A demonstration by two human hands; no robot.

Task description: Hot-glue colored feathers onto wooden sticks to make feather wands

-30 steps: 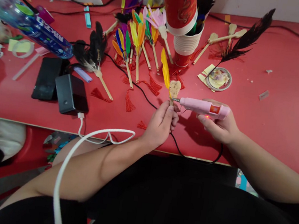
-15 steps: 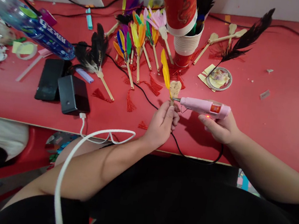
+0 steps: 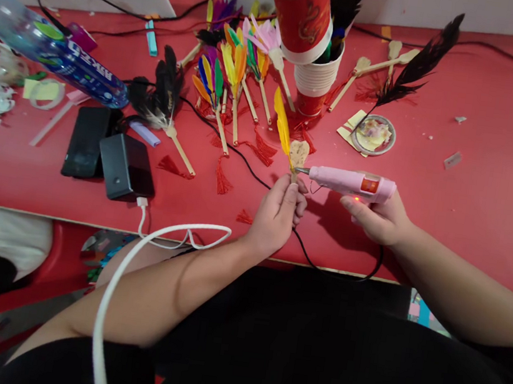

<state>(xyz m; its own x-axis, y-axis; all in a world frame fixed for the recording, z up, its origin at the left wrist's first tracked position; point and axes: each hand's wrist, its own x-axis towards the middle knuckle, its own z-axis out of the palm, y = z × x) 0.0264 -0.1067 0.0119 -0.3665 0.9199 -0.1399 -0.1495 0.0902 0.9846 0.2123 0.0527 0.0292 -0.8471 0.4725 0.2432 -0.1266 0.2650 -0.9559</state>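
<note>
My left hand point(image 3: 279, 209) is closed around the handle of a small wooden fan stick point(image 3: 299, 153), its broad head pointing away from me. A yellow feather point(image 3: 283, 123) slants up from the left side of that head. In my right hand point(image 3: 381, 218) is a pink hot glue gun point(image 3: 341, 179), with a red light glowing on it. Its metal nozzle points left and meets the base of the feather, at the neck of the stick. Beyond my left hand lie finished-looking feather fans point(image 3: 231, 66) with red tassels point(image 3: 223, 178).
Red paper cups point(image 3: 316, 77) stand behind my hands, one holding feathers. A black feather point(image 3: 417, 65) rests across a small round dish point(image 3: 373, 135). Bare sticks point(image 3: 382, 63) lie behind it. On the left are a plastic bottle point(image 3: 84, 65), a power bank point(image 3: 126, 167) and a black fan point(image 3: 168, 95).
The view has shifted very slightly. Both hands, the stick, the yellow feather and the glue gun keep almost the same positions.
</note>
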